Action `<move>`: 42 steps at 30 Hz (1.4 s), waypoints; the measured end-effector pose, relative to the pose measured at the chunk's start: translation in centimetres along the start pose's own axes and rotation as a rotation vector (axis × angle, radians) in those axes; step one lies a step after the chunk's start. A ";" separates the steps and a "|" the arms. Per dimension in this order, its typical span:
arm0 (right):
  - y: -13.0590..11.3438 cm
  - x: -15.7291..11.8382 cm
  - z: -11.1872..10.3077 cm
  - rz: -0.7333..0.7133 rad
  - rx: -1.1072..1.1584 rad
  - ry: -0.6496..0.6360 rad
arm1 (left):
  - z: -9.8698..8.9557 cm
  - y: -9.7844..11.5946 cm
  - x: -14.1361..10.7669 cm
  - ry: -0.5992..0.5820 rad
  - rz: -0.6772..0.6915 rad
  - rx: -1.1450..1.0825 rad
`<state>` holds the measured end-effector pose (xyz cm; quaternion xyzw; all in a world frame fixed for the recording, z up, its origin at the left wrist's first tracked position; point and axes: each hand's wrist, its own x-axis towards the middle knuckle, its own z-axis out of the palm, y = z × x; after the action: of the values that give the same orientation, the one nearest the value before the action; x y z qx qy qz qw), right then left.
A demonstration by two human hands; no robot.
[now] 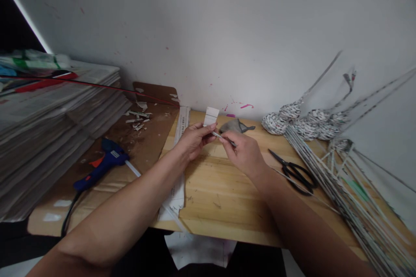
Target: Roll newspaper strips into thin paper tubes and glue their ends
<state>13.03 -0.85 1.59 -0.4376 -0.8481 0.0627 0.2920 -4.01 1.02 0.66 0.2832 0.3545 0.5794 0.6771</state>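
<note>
A thin rolled paper stick [218, 134] spans the short gap between my two hands above the wooden table. My left hand [196, 139] pinches its left end, and a white strip of paper [211, 115] stands up from these fingers. My right hand [242, 149] is closed on the same stick, with thumb and forefinger pressed together. Just behind the hands lies a grey cloth-like piece [234, 126]. The part of the stick inside my right palm is hidden.
Black scissors [294, 172] lie right of my right hand, beside long paper sticks [325, 190]. Woven paper balls [274, 123] stand by the wall. On the left are a blue glue gun [107, 162], cardboard with paper scraps [138, 119] and stacked newspapers [81, 108].
</note>
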 end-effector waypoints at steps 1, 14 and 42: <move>-0.1 0.0 0.0 0.000 -0.006 0.004 | 0.0 0.0 0.0 -0.001 0.002 0.005; 0.2 0.3 0.0 0.131 0.348 -0.152 | 0.1 0.1 -0.1 -0.051 0.047 -0.012; 0.9 0.5 -0.1 0.238 0.487 -0.157 | 0.4 0.0 -0.2 -0.046 -0.009 0.002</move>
<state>13.52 0.08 1.58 -0.4451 -0.7707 0.3320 0.3126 -3.73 0.85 0.95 0.2954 0.3407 0.5694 0.6873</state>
